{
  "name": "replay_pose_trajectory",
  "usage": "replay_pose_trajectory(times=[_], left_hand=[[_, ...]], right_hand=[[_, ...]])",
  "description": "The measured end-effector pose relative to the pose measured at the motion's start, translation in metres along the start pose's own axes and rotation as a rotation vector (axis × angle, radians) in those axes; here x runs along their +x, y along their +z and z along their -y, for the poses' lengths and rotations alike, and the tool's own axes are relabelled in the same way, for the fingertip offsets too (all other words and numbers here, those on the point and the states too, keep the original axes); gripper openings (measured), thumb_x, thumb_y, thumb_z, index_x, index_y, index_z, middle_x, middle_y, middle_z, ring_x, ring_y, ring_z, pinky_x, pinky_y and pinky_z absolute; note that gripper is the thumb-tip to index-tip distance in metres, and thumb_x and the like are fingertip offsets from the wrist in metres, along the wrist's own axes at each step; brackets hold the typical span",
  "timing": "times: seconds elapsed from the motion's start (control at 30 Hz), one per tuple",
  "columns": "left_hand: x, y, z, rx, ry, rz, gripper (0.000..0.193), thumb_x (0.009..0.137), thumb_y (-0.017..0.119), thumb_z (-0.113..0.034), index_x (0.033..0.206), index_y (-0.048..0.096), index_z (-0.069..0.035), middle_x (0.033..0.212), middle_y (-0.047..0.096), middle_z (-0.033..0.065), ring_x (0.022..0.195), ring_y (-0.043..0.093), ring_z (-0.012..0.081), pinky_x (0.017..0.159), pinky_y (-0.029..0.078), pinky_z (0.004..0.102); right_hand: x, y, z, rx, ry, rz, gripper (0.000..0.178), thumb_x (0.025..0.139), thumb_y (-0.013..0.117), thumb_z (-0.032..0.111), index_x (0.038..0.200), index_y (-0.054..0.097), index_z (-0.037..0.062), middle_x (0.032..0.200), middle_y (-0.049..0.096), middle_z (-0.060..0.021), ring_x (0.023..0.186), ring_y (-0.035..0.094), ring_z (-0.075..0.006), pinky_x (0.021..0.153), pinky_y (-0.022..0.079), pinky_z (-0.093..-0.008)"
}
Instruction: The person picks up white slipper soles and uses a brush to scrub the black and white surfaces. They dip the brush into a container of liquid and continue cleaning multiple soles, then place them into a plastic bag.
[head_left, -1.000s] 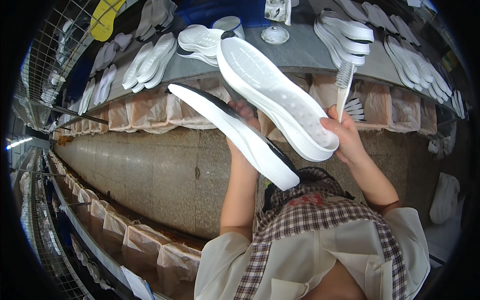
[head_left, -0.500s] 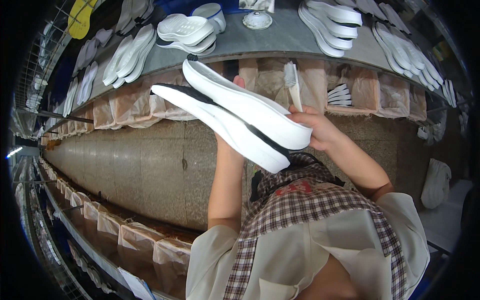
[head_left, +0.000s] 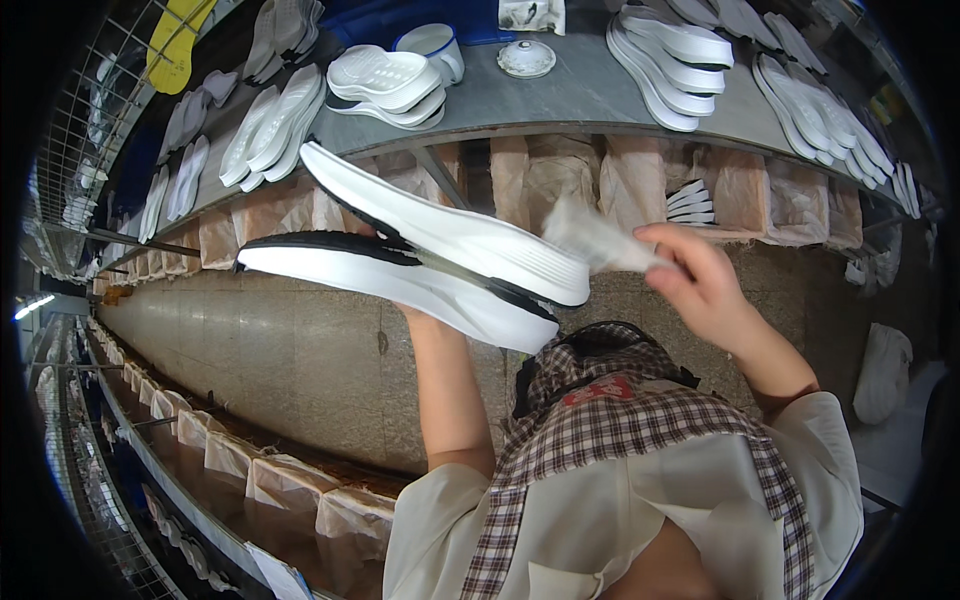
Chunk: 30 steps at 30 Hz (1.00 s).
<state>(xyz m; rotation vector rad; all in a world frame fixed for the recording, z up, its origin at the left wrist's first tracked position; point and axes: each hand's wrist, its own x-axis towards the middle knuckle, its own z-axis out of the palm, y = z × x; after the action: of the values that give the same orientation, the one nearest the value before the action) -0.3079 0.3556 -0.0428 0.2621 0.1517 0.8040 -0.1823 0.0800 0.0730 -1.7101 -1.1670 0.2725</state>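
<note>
Two white shoe soles with black parts are held together in front of me, one upper sole (head_left: 450, 232) lying over a lower sole (head_left: 365, 283). My left hand (head_left: 414, 314) grips the pair from behind; most of its fingers are hidden by them. In my right hand (head_left: 703, 283), the fingers pinch the handle of a white brush (head_left: 588, 235). Motion blurs the brush, and its bristle end is close to the right end of the upper sole; whether they touch I cannot tell.
Across the far side runs a grey bench (head_left: 540, 95) with stacked white soles (head_left: 670, 75), a white mug (head_left: 432, 50) and a round white lid (head_left: 526, 59). Lined bins (head_left: 630, 180) stand beneath it. More lined bins (head_left: 285, 480) stand at lower left, beyond the floor.
Both soles have moved left and tilted flatter, spreading further apart at their left ends. My right hand has moved right, away from the soles, and the brush has swung from upright to pointing left.
</note>
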Motion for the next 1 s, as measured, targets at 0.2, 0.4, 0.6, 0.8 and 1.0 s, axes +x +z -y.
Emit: replay_pose_trajectory(times=[0.2,0.4,0.6,0.8,1.0], left_hand=[[-0.005,0.015,0.007,0.137,0.065,0.336,0.065,0.083,0.053,-0.055,0.129,0.048,-0.009,0.122,0.056,0.0116,0.108,0.057,0.0284,0.097,0.045,0.0453],[-0.005,0.018,-0.003,0.045,0.035,0.426,0.068,0.083,0.050,-0.059,0.131,0.047,-0.011,0.125,0.055,0.0113,0.113,0.055,0.0296,0.098,0.044,0.0509],[-0.004,0.010,-0.006,0.212,0.086,0.455,0.070,0.081,0.056,-0.057,0.133,0.044,-0.012,0.127,0.052,0.0108,0.115,0.053,0.0286,0.098,0.045,0.0483],[-0.004,0.010,-0.003,0.014,-0.047,0.401,0.066,0.084,0.052,-0.054,0.133,0.044,-0.010,0.128,0.052,0.0122,0.114,0.054,0.0285,0.095,0.047,0.0496],[-0.014,0.028,0.005,-0.009,-0.036,0.541,0.057,0.089,0.050,-0.045,0.129,0.047,-0.005,0.123,0.055,0.0143,0.113,0.054,0.0312,0.100,0.041,0.0471]], right_hand=[[0.007,0.015,0.001,-0.446,-0.251,0.065,0.038,0.075,0.070,0.009,0.112,0.065,0.0138,0.067,0.048,-0.0041,0.053,0.050,-0.0184,0.045,0.040,-0.0295],[0.011,0.014,-0.007,-0.440,-0.334,-0.013,0.037,0.074,0.071,0.010,0.111,0.066,0.0147,0.065,0.048,-0.0025,0.049,0.050,-0.0164,0.042,0.039,-0.0299],[0.014,0.014,-0.012,-0.432,-0.327,0.002,0.035,0.076,0.069,0.012,0.110,0.066,0.0145,0.066,0.050,-0.0024,0.049,0.051,-0.0181,0.042,0.040,-0.0306],[0.012,0.010,-0.018,-0.429,-0.244,0.142,0.034,0.076,0.068,0.005,0.110,0.066,0.0091,0.083,0.064,-0.0084,0.066,0.063,-0.0211,0.054,0.050,-0.0292],[0.012,0.012,-0.027,-0.357,-0.289,0.040,0.033,0.079,0.068,0.014,0.112,0.065,0.0163,0.068,0.055,-0.0034,0.057,0.055,-0.0191,0.046,0.042,-0.0318]])
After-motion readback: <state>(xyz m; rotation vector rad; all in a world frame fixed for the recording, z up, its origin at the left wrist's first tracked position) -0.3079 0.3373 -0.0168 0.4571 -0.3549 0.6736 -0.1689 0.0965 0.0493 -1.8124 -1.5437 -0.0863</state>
